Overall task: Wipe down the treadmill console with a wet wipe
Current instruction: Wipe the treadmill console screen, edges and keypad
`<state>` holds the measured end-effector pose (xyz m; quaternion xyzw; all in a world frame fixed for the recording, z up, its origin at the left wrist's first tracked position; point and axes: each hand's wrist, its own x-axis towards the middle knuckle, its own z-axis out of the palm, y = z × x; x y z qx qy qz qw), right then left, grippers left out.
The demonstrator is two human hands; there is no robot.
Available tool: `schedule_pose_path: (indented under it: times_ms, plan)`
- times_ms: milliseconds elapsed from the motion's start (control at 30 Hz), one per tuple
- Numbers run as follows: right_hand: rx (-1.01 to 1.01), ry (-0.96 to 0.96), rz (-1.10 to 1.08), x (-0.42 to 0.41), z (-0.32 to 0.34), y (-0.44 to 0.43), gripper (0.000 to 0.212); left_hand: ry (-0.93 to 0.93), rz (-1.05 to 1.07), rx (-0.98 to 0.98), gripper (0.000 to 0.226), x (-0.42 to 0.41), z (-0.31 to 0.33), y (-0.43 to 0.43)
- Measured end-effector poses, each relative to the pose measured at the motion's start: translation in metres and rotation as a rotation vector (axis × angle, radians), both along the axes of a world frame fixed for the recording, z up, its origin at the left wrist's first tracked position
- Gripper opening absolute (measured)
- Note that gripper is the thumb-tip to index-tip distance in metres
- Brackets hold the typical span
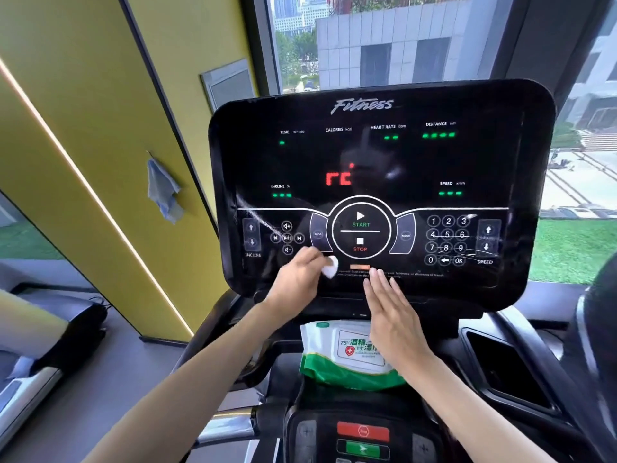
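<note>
The black treadmill console [377, 155] fills the middle of the view, lit with green dashes and red characters. My left hand [297, 282] holds a small white wet wipe [330, 267] against the console's lower edge, just left of the STOP button. My right hand [390, 309] hovers flat with fingers together and extended, fingertips near the orange strip below STOP. It holds nothing.
A green and white pack of wet wipes [344, 355] lies on the shelf below the console, partly behind my right hand. Red and green buttons [363, 439] sit on the lower handlebar panel. A blue cloth [163, 192] hangs on the yellow wall at left.
</note>
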<state>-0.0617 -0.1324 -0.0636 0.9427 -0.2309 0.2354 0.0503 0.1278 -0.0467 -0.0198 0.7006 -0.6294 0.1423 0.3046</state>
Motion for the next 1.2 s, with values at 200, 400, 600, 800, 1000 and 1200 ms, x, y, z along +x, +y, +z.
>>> schedule_pose_path:
  times_ms: [200,400,600,800,1000,1200]
  plan:
    - [0.023,-0.013,-0.022,0.004,-0.002,0.0,0.069,0.453,0.562,-0.41,0.026,0.026,0.062,-0.024]
    - [0.0,-0.003,-0.004,0.001,0.0,-0.001,0.065,-0.009,-0.035,0.013,0.029,-0.016,0.005,-0.015]
    - [-0.002,-0.045,-0.003,0.001,0.003,-0.003,0.052,0.24,0.295,-0.311,0.027,0.03,0.037,-0.005]
    - [0.016,-0.045,-0.002,0.003,0.0,0.001,0.061,0.282,0.347,-0.382,0.025,0.001,0.055,-0.045]
    - [0.064,-0.205,0.011,0.001,0.008,0.003,0.055,0.065,-0.062,0.109,0.032,-0.012,0.002,-0.007]
    - [0.102,-0.315,0.1,0.033,0.037,0.009,0.049,0.683,0.171,-0.001,0.017,0.019,0.062,0.026]
